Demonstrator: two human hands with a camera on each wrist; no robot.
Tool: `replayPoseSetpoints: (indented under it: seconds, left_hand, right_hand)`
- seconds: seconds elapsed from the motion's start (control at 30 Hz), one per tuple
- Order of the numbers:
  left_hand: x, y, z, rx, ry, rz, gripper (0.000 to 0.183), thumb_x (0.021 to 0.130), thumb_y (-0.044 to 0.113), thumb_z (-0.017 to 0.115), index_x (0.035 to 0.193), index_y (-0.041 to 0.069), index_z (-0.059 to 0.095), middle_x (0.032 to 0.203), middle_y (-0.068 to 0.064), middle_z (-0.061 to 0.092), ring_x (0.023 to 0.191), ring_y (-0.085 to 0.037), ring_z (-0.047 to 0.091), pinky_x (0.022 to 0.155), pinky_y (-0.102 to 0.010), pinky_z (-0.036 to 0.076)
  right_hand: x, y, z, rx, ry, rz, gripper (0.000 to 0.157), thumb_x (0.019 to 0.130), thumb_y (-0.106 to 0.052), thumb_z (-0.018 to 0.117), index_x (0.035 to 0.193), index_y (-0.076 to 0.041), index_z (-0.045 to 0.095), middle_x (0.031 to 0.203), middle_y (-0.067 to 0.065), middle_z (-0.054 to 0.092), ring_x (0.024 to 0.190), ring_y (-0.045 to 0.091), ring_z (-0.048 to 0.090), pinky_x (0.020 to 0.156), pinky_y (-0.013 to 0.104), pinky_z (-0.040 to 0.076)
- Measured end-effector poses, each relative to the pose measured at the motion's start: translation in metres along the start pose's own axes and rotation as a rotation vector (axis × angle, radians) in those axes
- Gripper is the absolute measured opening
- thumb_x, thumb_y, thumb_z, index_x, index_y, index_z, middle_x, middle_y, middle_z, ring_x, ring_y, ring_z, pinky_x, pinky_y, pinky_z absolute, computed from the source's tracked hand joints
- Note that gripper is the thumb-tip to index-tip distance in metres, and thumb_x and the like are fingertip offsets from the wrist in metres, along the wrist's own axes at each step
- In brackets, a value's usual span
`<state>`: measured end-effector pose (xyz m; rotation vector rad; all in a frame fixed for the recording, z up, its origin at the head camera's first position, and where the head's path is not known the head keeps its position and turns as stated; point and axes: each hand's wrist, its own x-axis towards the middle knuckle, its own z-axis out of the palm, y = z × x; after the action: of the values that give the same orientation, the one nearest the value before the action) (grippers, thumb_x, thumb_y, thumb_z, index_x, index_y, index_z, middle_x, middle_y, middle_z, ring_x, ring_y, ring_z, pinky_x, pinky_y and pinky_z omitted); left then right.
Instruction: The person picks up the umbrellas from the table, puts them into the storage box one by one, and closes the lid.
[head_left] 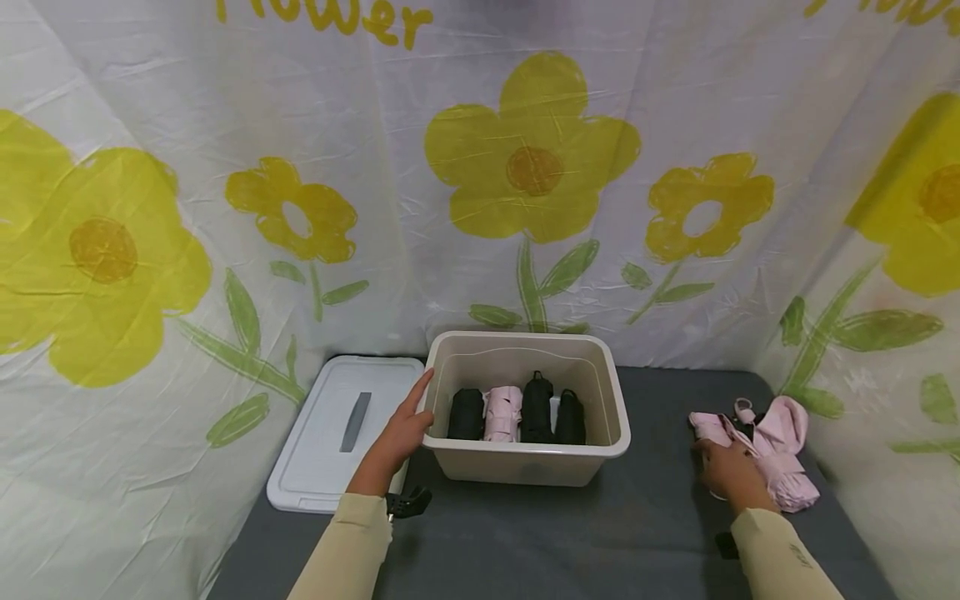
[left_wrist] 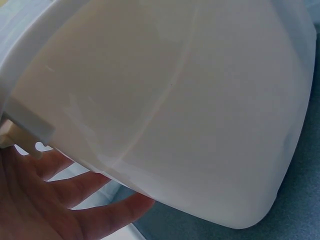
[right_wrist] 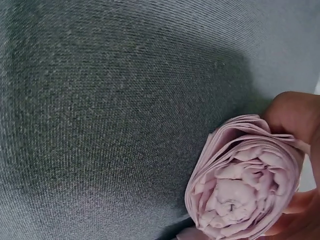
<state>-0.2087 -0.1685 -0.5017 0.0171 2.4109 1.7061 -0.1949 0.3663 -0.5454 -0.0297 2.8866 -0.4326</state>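
Sleeved forearms are seen nearest. Left hand [head_left: 397,437], fingers straight, is pressed against the beige bin [head_left: 592,362] beside the white lid [head_left: 315,467]; folded umbrellas [head_left: 517,414] stand inside. Right hand [head_left: 727,475] is curled round a pink folded umbrella [right_wrist: 245,192] on the gray bench [head_left: 540,533]. Loose pleats could unfurl if gripped slackly.

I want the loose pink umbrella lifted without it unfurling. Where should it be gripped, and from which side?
Probably around the bunched canopy of the pink umbrella, from above. It lies flat on the grey table, folds loose; the right hand already grips its near end.
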Motion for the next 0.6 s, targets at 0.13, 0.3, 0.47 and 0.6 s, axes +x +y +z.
replayPoseSetpoints:
  seconds: [0.13, 0.3, 0.47, 0.6]
  left_hand:
    - [0.001, 0.0, 0.0, -0.001, -0.004, -0.004, 0.078, 0.089, 0.004, 0.037, 0.155, 0.038, 0.014, 0.164, -0.008, 0.011, 0.147, -0.036, 0.018, 0.108, -0.066, 0.026]
    - [0.001, 0.002, -0.001, -0.012, -0.01, -0.015, 0.078, 0.09, 0.005, 0.038, 0.156, 0.036, 0.011, 0.164, -0.008, 0.008, 0.148, -0.037, 0.015, 0.107, -0.067, 0.025]
    - [-0.001, 0.004, 0.0, -0.003, -0.005, -0.006, 0.078, 0.089, 0.005, 0.038, 0.155, 0.038, 0.013, 0.164, -0.008, 0.009, 0.147, -0.038, 0.017, 0.107, -0.068, 0.026]
    - [-0.003, 0.005, 0.0, 0.0, -0.005, -0.004, 0.078, 0.089, 0.005, 0.038, 0.155, 0.039, 0.014, 0.164, -0.008, 0.01, 0.147, -0.039, 0.017, 0.106, -0.069, 0.026]
  right_hand:
    - [0.001, 0.005, 0.0, 0.043, 0.075, -0.069, 0.039, 0.082, -0.012, 0.06, 0.12, 0.0, 0.061, 0.11, 0.035, 0.061, 0.094, 0.049, 0.058, 0.078, 0.06, 0.046]
    - [-0.004, 0.0, -0.003, 0.187, 0.096, -0.058, 0.051, 0.081, -0.018, 0.063, 0.129, -0.002, 0.056, 0.122, 0.036, 0.057, 0.094, 0.043, 0.059, 0.078, 0.057, 0.047]
    - [-0.011, -0.014, -0.008, 0.309, 0.068, -0.042, 0.056, 0.089, -0.025, 0.062, 0.14, -0.007, 0.047, 0.14, 0.037, 0.042, 0.105, 0.047, 0.056, 0.078, 0.054, 0.047]
    - [-0.013, -0.023, -0.012, 0.438, 0.055, -0.03, 0.058, 0.091, -0.022, 0.06, 0.145, -0.009, 0.042, 0.152, 0.038, 0.018, 0.12, 0.054, 0.045, 0.085, 0.057, 0.045]
